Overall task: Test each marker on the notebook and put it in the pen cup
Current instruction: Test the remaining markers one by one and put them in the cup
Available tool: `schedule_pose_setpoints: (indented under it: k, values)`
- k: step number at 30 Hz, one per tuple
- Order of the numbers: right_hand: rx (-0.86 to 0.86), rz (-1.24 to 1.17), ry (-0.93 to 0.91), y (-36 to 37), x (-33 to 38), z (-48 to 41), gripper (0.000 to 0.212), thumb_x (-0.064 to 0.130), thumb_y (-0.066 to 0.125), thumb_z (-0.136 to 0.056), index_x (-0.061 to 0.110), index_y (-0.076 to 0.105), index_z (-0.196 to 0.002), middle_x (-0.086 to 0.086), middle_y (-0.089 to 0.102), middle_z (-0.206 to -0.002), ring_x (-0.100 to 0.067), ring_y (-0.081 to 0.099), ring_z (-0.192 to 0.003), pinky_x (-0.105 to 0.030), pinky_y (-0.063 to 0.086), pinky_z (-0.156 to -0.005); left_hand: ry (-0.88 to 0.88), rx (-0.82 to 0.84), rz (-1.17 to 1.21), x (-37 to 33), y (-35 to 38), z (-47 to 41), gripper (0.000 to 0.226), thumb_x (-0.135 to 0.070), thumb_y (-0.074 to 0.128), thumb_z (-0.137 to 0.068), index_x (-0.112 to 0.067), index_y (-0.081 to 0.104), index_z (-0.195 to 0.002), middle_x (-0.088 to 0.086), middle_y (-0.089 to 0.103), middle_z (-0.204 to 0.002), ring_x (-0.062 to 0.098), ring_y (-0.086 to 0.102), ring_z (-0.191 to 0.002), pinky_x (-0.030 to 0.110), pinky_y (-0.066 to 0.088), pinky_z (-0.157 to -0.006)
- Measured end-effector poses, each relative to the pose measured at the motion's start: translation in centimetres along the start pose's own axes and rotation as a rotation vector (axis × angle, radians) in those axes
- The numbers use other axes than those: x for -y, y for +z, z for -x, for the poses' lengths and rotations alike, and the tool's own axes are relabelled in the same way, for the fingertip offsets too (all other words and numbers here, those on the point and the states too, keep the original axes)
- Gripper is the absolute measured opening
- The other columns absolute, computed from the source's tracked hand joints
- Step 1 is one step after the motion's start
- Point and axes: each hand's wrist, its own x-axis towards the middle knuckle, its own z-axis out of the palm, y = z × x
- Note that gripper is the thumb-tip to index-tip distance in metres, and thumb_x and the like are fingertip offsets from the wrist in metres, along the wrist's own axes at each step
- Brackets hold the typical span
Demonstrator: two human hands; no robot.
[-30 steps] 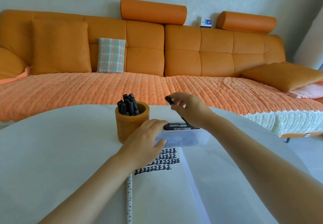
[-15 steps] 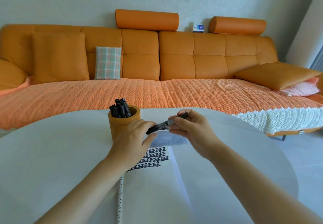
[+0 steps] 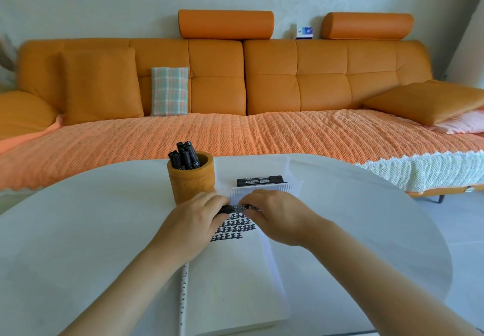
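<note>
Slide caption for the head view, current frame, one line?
Left hand and right hand grip one black marker over the notebook, near the orange pen cup and a white tray of markers.

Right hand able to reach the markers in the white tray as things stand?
Likely yes on reach: the tray sits just beyond the right hand, open-topped, nothing between. But that hand and the left hand both grip a marker, so it isn't free.

marker (image 3: 235, 208): black, level, gripped between left hand (image 3: 193, 227) and right hand (image 3: 277, 217).
notebook (image 3: 235, 283): open, white, black marks beneath the hands.
cup (image 3: 191, 183): orange, upright, markers (image 3: 184, 156) inside, just beyond left hand.
</note>
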Motion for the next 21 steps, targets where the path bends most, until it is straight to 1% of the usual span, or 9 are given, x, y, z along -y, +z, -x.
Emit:
schedule_pose_setpoints:
  k: [3,5,9,11,13,15,17,20,21]
  values:
    - [0.028,0.022,-0.034,0.5,0.4,-0.1,0.030,0.042,0.042,-0.103,0.027,0.060,-0.122,0.006,0.067,-0.109,-0.017,0.061,-0.098,-0.037,0.048,-0.081,0.052,0.019,-0.031,0.2,-0.4,0.7,0.015,-0.027,0.060,-0.090,-0.018,0.064,-0.101,-0.009,0.057,-0.085,0.010,0.056,-0.079,0.025,0.046,-0.056]
    - [0.016,0.059,-0.073,1.1,0.5,0.0,0.028,0.041,0.041,-0.103,0.025,0.061,-0.116,0.004,0.067,-0.100,-0.021,0.062,-0.091,-0.038,0.048,-0.074,0.056,0.037,-0.031,0.3,-0.5,1.0,0.014,-0.027,0.059,-0.091,-0.018,0.064,-0.099,-0.010,0.055,-0.084,0.010,0.056,-0.078,0.026,0.046,-0.056]
    - [-0.065,0.182,-0.172,2.2,0.5,-0.1,0.025,0.033,0.046,-0.102,0.018,0.063,-0.092,0.003,0.060,-0.079,-0.024,0.058,-0.069,-0.034,0.038,-0.056,-0.093,0.137,0.039,0.5,0.0,1.4,0.018,-0.034,0.047,-0.099,-0.023,0.060,-0.103,-0.011,0.057,-0.090,0.011,0.055,-0.084,0.032,0.046,-0.068]
    - [-0.144,0.272,-0.216,2.4,0.4,-0.2,0.024,0.030,0.047,-0.101,0.018,0.062,-0.087,0.003,0.056,-0.073,-0.022,0.053,-0.061,-0.030,0.029,-0.053,-0.154,0.185,0.119,0.5,0.0,1.3,0.019,-0.036,0.043,-0.100,-0.026,0.059,-0.102,-0.012,0.057,-0.091,0.010,0.054,-0.083,0.035,0.047,-0.072]
    - [-0.194,0.364,-0.253,2.2,0.4,-0.2,0.019,0.026,0.050,-0.099,0.019,0.062,-0.087,0.003,0.053,-0.072,-0.021,0.048,-0.059,-0.030,0.023,-0.055,-0.208,0.226,0.233,0.5,-0.3,1.0,0.018,-0.035,0.044,-0.100,-0.028,0.060,-0.098,-0.012,0.059,-0.087,0.007,0.055,-0.082,0.035,0.048,-0.073]
    - [-0.218,0.433,-0.283,2.0,0.4,-0.1,0.014,0.023,0.053,-0.099,0.019,0.061,-0.087,0.002,0.051,-0.073,-0.021,0.045,-0.060,-0.030,0.023,-0.056,-0.269,0.259,0.367,0.5,-0.6,0.9,0.018,-0.033,0.046,-0.100,-0.030,0.063,-0.095,-0.013,0.061,-0.086,0.004,0.057,-0.083,0.031,0.049,-0.074]
    - [-0.209,0.448,-0.283,2.1,0.4,0.0,0.018,0.025,0.050,-0.100,0.019,0.060,-0.087,0.003,0.050,-0.072,-0.020,0.044,-0.060,-0.031,0.025,-0.055,-0.266,0.268,0.417,0.8,-0.8,0.9,0.017,-0.033,0.048,-0.100,-0.030,0.064,-0.096,-0.014,0.063,-0.086,0.003,0.057,-0.084,0.029,0.049,-0.075]
    - [-0.147,0.319,-0.187,2.2,0.7,0.3,0.032,0.036,0.038,-0.100,0.018,0.059,-0.084,0.004,0.055,-0.070,-0.022,0.050,-0.056,-0.033,0.032,-0.047,-0.155,0.246,0.298,1.3,-0.5,0.9,0.014,-0.033,0.049,-0.099,-0.028,0.062,-0.097,-0.016,0.057,-0.082,0.004,0.054,-0.081,0.033,0.047,-0.070]
    - [-0.116,0.262,-0.136,2.2,1.1,0.4,0.037,0.040,0.033,-0.099,0.018,0.058,-0.084,0.004,0.057,-0.070,-0.024,0.052,-0.057,-0.035,0.037,-0.047,-0.105,0.211,0.236,1.4,-0.4,0.9,0.012,-0.031,0.051,-0.098,-0.025,0.062,-0.097,-0.018,0.051,-0.078,0.005,0.050,-0.078,0.030,0.044,-0.065]
